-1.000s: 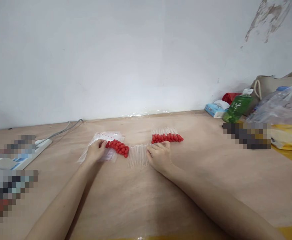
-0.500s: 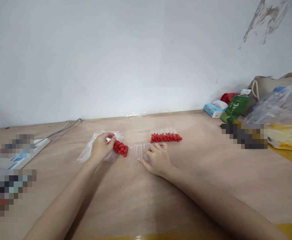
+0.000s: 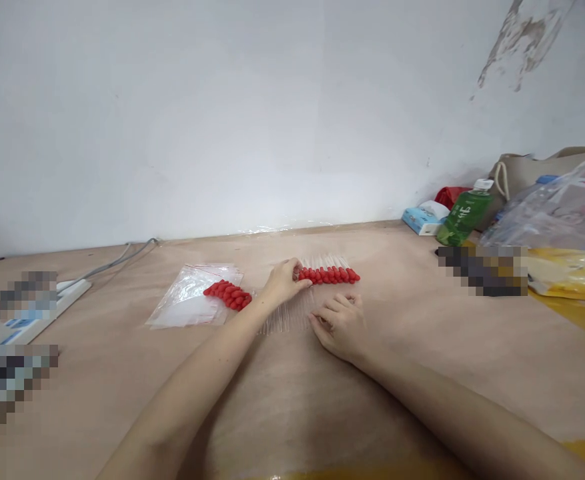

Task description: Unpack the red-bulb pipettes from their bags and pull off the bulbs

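By the left hand (image 3: 282,281), a narrow grip is set at a row of red-bulbed clear tubes (image 3: 330,274); whether one is pinched, or the curled right hand (image 3: 343,328) filled, cannot be told. By a brushing left forearm (image 3: 202,373), thin bare clear tubes (image 3: 277,323) beside it could be rolled, the row skewed, and red oval bulbs (image 3: 229,295) scattered from transparent plastic bags (image 3: 175,303).

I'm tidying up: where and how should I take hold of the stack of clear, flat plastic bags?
Probably pinch the clear, flat plastic bags at their near left corner, coming from the left: they lie flat and uncovered there, while the pile of red, rounded bulbs overlaps their right side.
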### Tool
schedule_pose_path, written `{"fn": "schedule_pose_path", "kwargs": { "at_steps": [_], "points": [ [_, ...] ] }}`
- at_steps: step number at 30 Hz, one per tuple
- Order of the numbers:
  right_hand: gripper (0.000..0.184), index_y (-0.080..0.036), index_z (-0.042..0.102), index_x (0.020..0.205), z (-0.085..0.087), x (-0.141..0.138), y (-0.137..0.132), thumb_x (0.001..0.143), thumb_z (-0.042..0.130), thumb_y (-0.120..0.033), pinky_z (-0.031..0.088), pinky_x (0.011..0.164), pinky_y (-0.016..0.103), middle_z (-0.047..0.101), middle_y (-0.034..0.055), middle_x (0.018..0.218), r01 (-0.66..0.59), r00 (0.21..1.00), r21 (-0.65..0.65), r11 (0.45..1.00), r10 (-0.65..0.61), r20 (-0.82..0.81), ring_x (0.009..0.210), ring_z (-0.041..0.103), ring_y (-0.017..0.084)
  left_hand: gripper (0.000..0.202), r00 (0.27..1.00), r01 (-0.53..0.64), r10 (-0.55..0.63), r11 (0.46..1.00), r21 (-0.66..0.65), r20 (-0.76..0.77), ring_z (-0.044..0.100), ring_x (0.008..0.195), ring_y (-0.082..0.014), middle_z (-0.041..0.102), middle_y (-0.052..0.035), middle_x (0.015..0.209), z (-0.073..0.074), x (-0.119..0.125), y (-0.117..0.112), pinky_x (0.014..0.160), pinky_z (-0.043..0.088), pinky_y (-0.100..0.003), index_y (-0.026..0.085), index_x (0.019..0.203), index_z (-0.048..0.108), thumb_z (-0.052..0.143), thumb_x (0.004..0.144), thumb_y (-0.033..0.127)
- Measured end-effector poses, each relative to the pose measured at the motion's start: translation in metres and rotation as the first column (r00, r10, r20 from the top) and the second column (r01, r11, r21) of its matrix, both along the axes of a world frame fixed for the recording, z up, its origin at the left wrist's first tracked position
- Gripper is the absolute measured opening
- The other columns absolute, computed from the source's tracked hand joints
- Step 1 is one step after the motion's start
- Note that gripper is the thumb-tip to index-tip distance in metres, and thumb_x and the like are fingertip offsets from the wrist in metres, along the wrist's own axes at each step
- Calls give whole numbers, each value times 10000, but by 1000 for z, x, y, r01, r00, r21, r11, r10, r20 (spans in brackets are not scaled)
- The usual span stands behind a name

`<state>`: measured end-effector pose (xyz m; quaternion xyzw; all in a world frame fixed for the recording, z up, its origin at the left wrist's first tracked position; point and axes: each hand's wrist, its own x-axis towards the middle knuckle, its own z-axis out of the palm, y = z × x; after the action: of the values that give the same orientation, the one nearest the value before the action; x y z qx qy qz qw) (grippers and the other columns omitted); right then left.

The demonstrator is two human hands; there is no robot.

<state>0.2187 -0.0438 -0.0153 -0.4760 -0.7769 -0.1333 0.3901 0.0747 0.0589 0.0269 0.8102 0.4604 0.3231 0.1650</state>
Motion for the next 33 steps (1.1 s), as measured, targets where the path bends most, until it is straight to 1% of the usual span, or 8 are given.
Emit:
{"fn": "schedule_pose_path", "kwargs": {
  "at_steps": [5,11,15,19,22,25,29,33],
  "points": [
    [206,-203,630,630,2,-1,1,787,506,-250,224,777,338,555,-6,575,-5,1000,5,1000,5,0,635,447,117,46,992,-85,87,996,-32,94,574,611,-133,609,-16,674,-6,1,2,592,450,-255,163,701,550,573,662,165],
    [250,-187,593,572,1,4,2,792,507,-270,231,778,342,543,-4,563,28,999,25,999,-28,-22,635,453,120,73,955,-207,213,977,-50,207,596,643,-138,626,-38,715,-8,2,-2,606,473,-255,153,752,558,548,683,174],
    [147,-208,646,784,1,5,1,787,507,-252,257,781,340,574,13,677,59,997,31,998,-57,-57,695,488,139,147,918,-274,275,961,-44,285,590,632,-124,610,-37,756,-3,-14,-16,581,482,-242,155,843,544,547,705,205],
    [410,-204,508,1187,8,5,-1,789,512,-301,290,837,368,556,100,1075,82,992,74,994,-74,-103,945,501,213,176,925,-140,119,990,32,360,606,709,-132,611,-49,872,-8,-46,-50,624,502,-247,170,897,542,553,728,217],
    [500,-213,431,1263,14,6,-3,798,514,-377,238,932,427,466,118,1255,10,1000,105,994,-10,-2,1112,424,254,177,954,34,-55,997,75,295,606,763,-138,608,-47,873,-20,-67,-77,702,515,-275,176,933,543,535,757,189],
    [381,-257,505,1181,15,8,-3,820,507,-378,145,988,470,581,64,1131,-132,987,114,985,120,105,1093,452,226,159,959,135,-167,980,148,228,594,783,-138,596,-49,869,-29,-79,-94,722,517,-283,174,923,552,526,767,157],
    [201,-260,601,1012,10,10,-3,852,480,-280,139,995,455,654,-25,707,-271,958,94,958,259,125,744,542,122,164,961,183,-220,960,211,168,578,813,-149,593,-60,872,-28,-82,-103,713,509,-283,175,933,556,506,781,141],
    [169,-233,625,918,7,7,-4,852,471,-256,181,970,422,643,-26,663,-320,944,55,946,313,104,653,491,102,251,975,211,-222,951,224,24,555,881,-166,580,-80,961,-21,-77,-108,771,473,-309,179,1032,559,526,784,165]
  ]
}}
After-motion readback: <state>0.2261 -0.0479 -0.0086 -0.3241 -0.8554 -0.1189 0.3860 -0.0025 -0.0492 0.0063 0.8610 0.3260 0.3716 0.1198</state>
